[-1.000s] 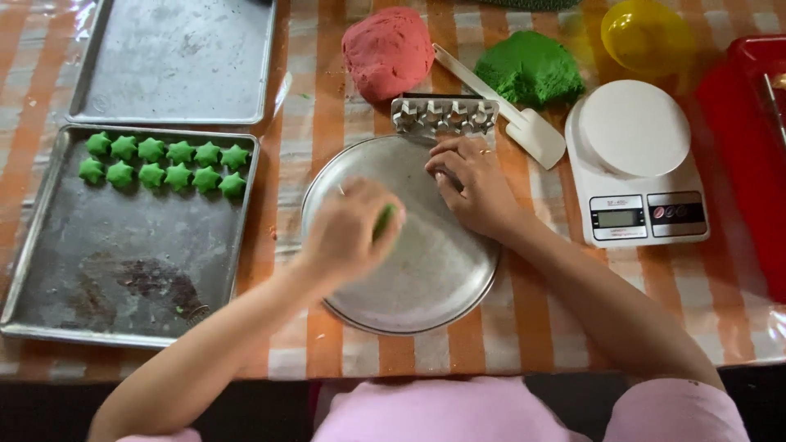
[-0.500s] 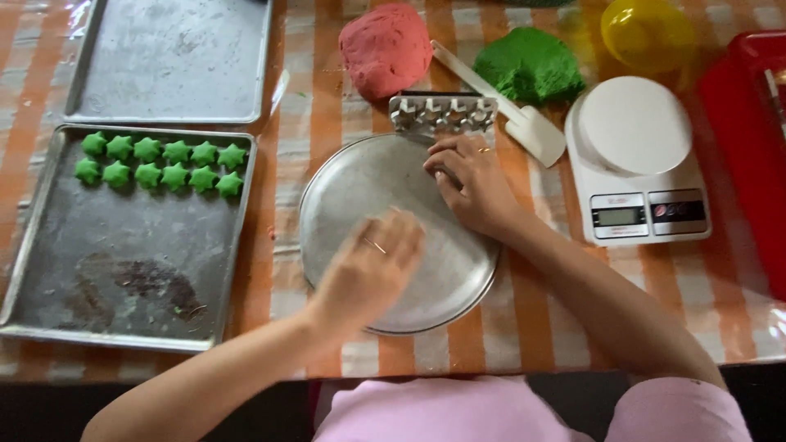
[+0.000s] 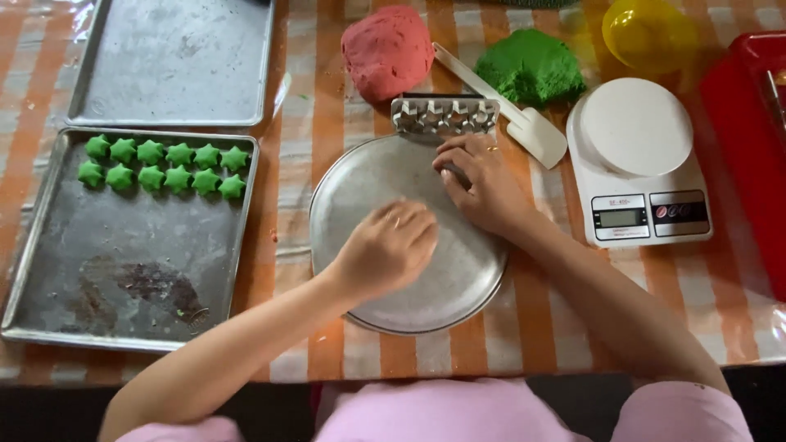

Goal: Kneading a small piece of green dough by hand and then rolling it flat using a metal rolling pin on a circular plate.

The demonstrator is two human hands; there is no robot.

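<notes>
I press my left hand [image 3: 391, 245] palm-down, fingers curled over something hidden, on the round metal pan [image 3: 458, 282] at frame centre; right hand [image 3: 481, 182] pinches its upper rim; best kept flat, pressure even.

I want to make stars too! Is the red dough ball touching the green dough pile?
Apart. In the head view, a white spatula and striped tablecloth lie between the red dough ball and the green dough pile.
</notes>
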